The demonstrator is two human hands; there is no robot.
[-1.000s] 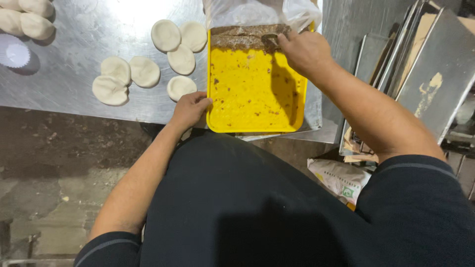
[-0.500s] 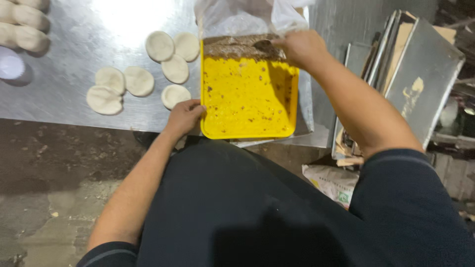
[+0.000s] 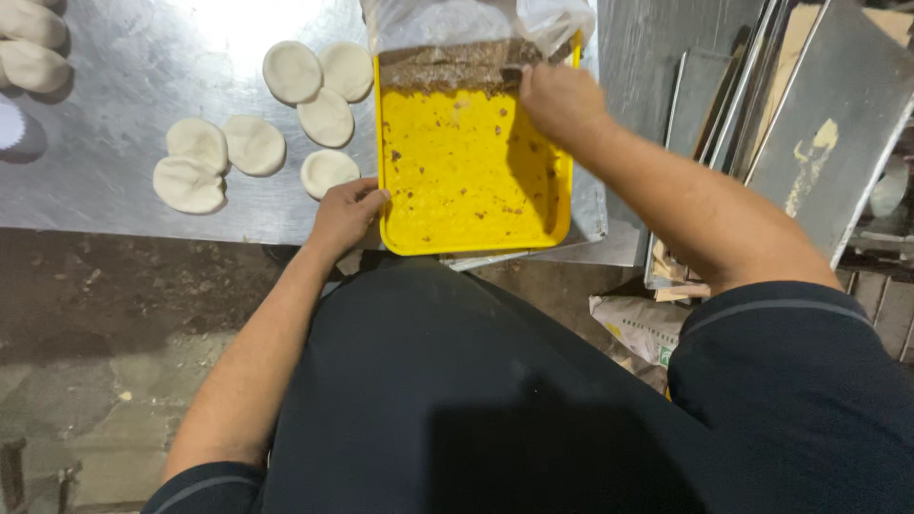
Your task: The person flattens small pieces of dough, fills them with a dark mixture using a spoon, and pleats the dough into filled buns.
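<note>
At the far left of the steel worktop (image 3: pixel 124 76) lie two pale dough pieces (image 3: pixel 33 43) and, a little to the right, a group of six flattened dough discs (image 3: pixel 252 145), all of them apart from the tray. The left hand (image 3: pixel 345 214) rests at the near left edge of the yellow tray (image 3: pixel 473 171); its fingers (image 3: pixel 367 198) are bent over the rim and press on it, as if to keep the tray in place. The tray lies at the front edge of the worktop and a little over it. Most of its bottom is scraped nearly clean, with only small brown crumbs scattered on it, while a band of brown crumbly filling (image 3: pixel 452 67) is gathered at the far end, under a clear plastic bag (image 3: pixel 476 21). So the gathering seems largely done, and the heap is not yet removed. The right hand (image 3: pixel 562 100) is at this far end, clenched around a small dark tool; what kind of tool cannot be told. At the right, metal trays (image 3: pixel 809 133) stand leaning.
</note>
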